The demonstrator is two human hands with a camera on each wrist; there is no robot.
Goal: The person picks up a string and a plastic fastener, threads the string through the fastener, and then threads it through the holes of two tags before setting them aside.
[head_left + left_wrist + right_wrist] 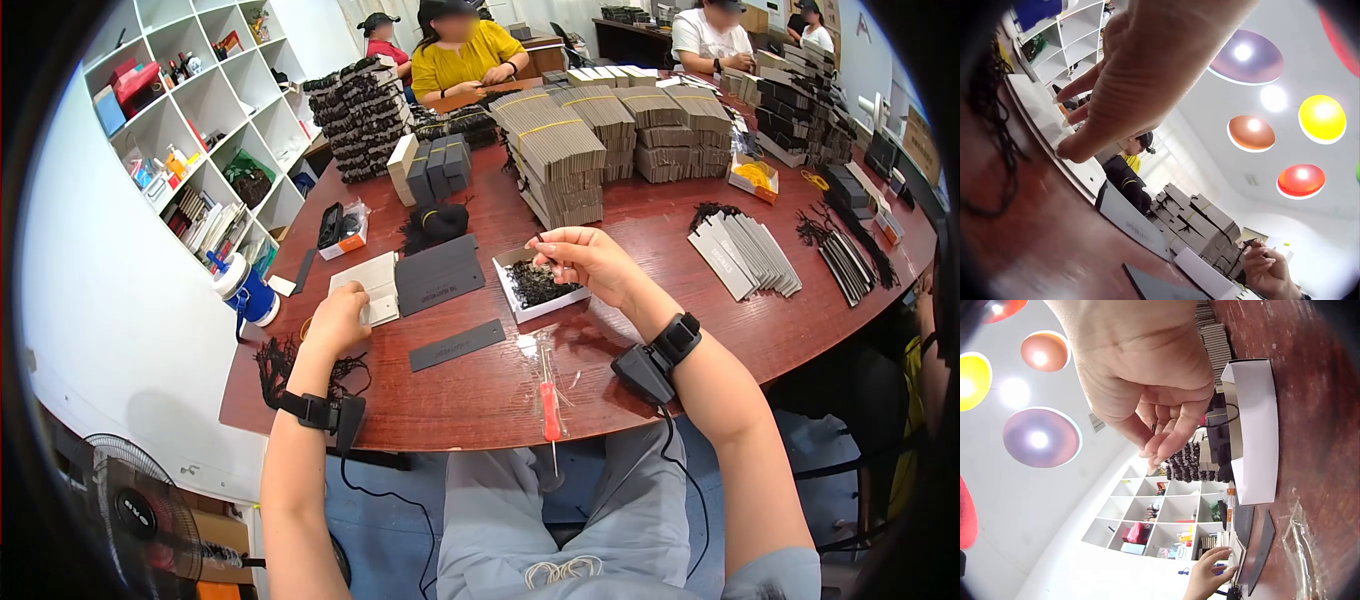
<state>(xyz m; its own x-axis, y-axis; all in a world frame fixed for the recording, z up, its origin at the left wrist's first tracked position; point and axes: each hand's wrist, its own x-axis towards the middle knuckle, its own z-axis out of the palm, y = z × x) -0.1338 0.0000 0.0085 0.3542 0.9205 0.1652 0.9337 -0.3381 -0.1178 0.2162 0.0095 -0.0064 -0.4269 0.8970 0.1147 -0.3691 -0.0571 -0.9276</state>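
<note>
My left hand rests on a light grey card stack at the left of the table. In the left wrist view its fingertips touch the pale top card. My right hand is raised over a white box with tangled black cords in it. Thumb and fingers pinch a thin black cord, mostly hidden by the hand; part of a dark loop shows beside it in the right wrist view. A large dark card lies between the hands, with a dark tag in front.
A red-handled screwdriver and clear plastic lie by the front edge. Black strings lie near my left wrist. Tall banded card stacks stand behind, fanned tags at right, a blue-white jug at left. Other people sit across the table.
</note>
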